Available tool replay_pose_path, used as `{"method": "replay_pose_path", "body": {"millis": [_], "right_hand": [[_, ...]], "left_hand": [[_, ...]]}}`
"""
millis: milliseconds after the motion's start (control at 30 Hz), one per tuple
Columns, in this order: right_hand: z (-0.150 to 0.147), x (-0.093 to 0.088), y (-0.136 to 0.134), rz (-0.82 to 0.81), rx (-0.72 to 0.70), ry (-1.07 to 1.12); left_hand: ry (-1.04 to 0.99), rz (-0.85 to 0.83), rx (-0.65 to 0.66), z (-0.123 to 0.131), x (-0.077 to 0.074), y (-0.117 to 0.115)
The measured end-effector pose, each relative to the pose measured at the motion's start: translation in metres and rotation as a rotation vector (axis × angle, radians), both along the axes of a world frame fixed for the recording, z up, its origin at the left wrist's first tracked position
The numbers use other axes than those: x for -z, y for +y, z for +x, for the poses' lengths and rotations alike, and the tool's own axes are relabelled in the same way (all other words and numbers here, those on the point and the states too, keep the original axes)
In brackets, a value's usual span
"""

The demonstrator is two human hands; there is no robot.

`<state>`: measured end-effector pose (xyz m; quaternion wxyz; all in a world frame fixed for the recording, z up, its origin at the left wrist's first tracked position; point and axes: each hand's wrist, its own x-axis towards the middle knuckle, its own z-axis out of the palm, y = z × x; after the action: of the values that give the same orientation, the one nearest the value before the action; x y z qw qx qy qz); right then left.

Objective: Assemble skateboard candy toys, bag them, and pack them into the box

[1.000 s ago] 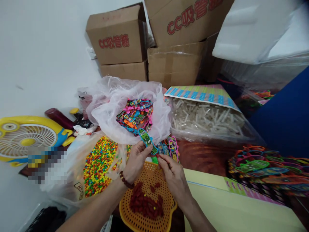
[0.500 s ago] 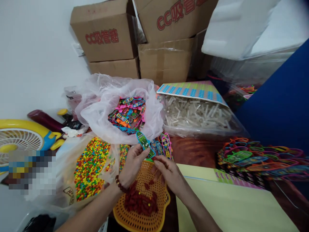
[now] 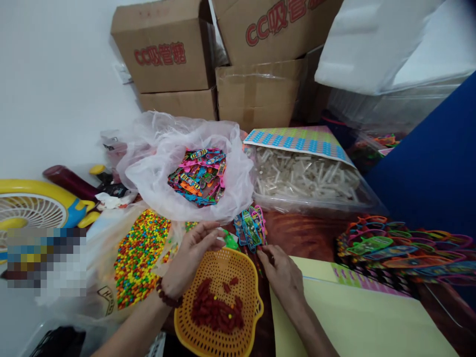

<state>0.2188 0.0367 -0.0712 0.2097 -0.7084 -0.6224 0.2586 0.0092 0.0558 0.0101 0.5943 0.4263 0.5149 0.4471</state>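
Left hand: We find the left hand (image 3: 191, 258) above the upper-left rim of the orange basket (image 3: 223, 258), fingers apart, nothing visible between them (a beaded bracelet (image 3: 169, 296) circles the wrist).
Right hand: We place the right hand (image 3: 285, 272) just right of the basket, fingertips close together at the lower end of the green board (image 3: 251, 228); we cannot tell whether they pinch it.
Green board: We record it blue-rimmed, lying on top of the other small boards (image 3: 262, 220), beyond the basket.
Basket contents: We note red pieces (image 3: 215, 312) heaped toward the near side, a few yellow beads among them.
Left side: We see a clear bag (image 3: 94, 265) of multicoloured beads (image 3: 139, 258).
Right side: We list a pale yellow sheet (image 3: 353, 317) beside the right forearm.
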Motion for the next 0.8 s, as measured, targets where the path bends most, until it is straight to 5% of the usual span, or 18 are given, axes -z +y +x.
{"method": "replay_pose_path", "body": {"millis": [300, 433, 600, 800], "right_hand": [[-0.016, -0.024, 0.009, -0.123, -0.115, -0.287], [-0.015, -0.026, 0.012, -0.057, -0.077, -0.251], [-0.02, -0.03, 0.024, -0.062, -0.311, -0.271], [-0.025, -0.028, 0.031, -0.119, -0.393, -0.381]], "left_hand": [[0.238, 0.049, 0.024, -0.021, 0.014, -0.028], [0.575, 0.244, 0.089, -0.029, 0.026, -0.039], [1.111, 0.636, 0.221, -0.025, 0.039, -0.026], [1.411, 0.544, 0.394, -0.037, 0.045, -0.018]]}}
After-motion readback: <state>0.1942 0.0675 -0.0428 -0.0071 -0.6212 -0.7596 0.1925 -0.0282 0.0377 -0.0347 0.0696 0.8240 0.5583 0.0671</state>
